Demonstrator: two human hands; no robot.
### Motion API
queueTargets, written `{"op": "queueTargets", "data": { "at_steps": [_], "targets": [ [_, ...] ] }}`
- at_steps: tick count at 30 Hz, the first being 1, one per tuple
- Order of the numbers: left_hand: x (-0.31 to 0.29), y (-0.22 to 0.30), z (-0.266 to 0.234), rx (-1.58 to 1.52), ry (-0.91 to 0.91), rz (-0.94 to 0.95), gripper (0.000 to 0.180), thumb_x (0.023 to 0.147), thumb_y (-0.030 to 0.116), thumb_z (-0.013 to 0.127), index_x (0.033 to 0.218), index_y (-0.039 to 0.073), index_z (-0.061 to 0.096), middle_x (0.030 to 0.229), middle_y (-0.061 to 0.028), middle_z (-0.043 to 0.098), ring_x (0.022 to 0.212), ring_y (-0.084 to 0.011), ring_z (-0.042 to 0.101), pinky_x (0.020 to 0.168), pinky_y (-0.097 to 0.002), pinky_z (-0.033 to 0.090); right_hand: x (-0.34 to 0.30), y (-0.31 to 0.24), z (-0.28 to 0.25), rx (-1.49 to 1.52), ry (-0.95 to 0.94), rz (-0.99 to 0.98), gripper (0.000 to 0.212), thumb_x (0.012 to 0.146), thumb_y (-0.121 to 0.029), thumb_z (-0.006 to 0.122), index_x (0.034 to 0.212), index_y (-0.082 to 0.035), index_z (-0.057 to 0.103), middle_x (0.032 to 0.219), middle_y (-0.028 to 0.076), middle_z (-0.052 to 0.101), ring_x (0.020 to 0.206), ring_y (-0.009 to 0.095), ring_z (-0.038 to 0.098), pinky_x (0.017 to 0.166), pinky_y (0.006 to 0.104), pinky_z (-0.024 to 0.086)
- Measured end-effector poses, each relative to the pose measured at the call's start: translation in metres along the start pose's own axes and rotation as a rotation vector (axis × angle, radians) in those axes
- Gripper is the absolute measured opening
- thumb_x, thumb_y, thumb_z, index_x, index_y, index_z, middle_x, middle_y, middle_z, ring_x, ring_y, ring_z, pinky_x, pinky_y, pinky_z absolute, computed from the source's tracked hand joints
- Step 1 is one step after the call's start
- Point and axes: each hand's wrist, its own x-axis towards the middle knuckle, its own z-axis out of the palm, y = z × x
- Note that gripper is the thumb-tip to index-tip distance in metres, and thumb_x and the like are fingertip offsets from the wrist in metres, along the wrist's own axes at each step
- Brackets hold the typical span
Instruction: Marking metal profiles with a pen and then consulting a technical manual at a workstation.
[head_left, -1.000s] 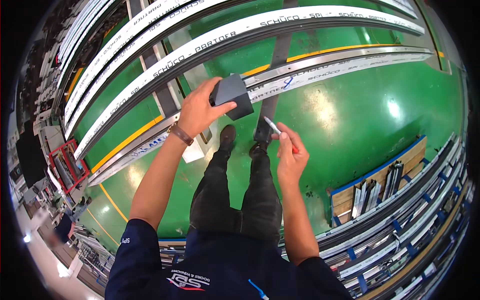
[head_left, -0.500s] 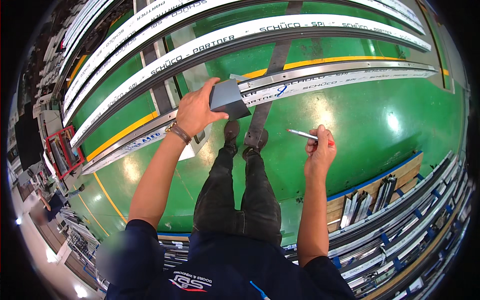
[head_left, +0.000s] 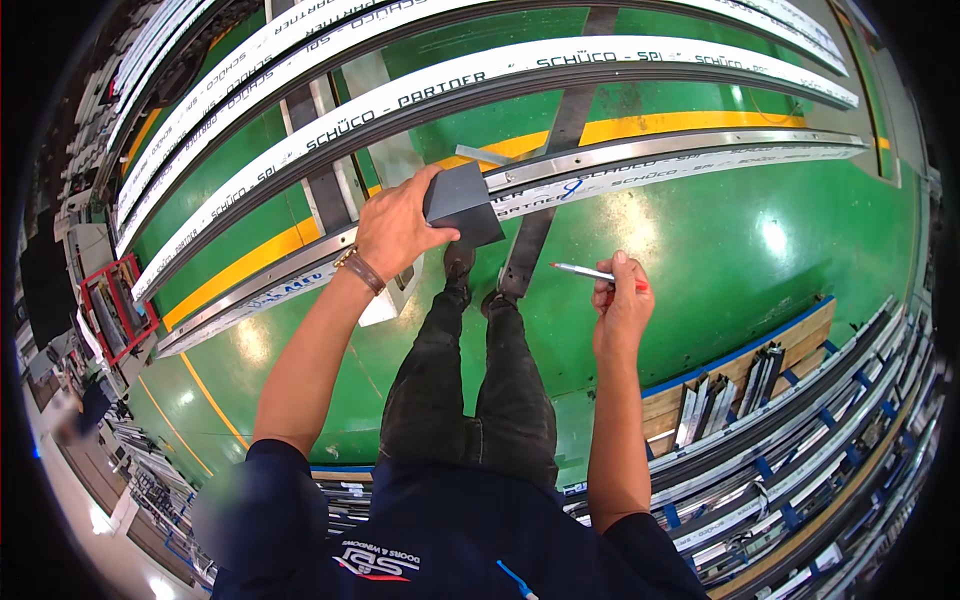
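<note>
My left hand (head_left: 395,228) is closed on a dark grey angular block (head_left: 465,203), thumb on its near side and fingers over its far left edge. The block sits across a long metal profile (head_left: 640,160) with a bare metal top and printed white film on its near side, and hides a stretch of it. A blue handwritten mark (head_left: 571,190) shows on the film right of the block. In my right hand (head_left: 622,325) is a slim silver pen (head_left: 584,271) with a red tip and red end. It points left toward the block, apart from it and the profile.
More film-wrapped profiles (head_left: 560,65) lie beyond, across dark support bars (head_left: 570,125). A small light strip (head_left: 482,155) lies behind the block. At the lower right are a rack of long profiles (head_left: 800,480) and a wooden holder with short pieces (head_left: 705,410). A red frame (head_left: 118,305) stands left.
My right hand with the pen has moved left, closer to the block. My left hand keeps its grip on the block, and the whole view has shifted slightly.
</note>
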Motion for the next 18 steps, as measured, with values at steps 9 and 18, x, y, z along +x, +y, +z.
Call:
{"op": "queueTargets", "data": {
  "at_steps": [9, 18],
  "targets": [
    [-0.019, -0.023, -0.007, 0.048, 0.047, 0.012, 0.09, 0.068, 0.037, 0.098, 0.144, 0.016, 0.057, 0.118, -0.0161, 0.076, 0.111, -0.0406, 0.071, 0.098, -0.0494, 0.056, -0.024, 0.016, 0.034, -0.048, -0.107, 0.045, 0.03, 0.109, -0.034, 0.069, 0.092, -0.009, 0.069, 0.072, -0.003, 0.059, 0.055, 0.003, 0.045, 0.05, 0.0206, 0.031],
    [-0.02, -0.028, -0.003, 0.018, 0.156, 0.144, 0.087, 0.074, 0.047, 0.095, 0.146, 0.011, 0.061, 0.155, -0.0126, 0.06, 0.137, -0.0384, 0.061, 0.115, -0.0495, 0.049, -0.03, 0.028, 0.051, -0.087, -0.168, 0.067, 0.028, 0.109, -0.034, 0.07, 0.098, -0.009, 0.071, 0.08, -0.001, 0.064, 0.061, 0.003, 0.047, 0.053, 0.0203, 0.033]
  ]
}}
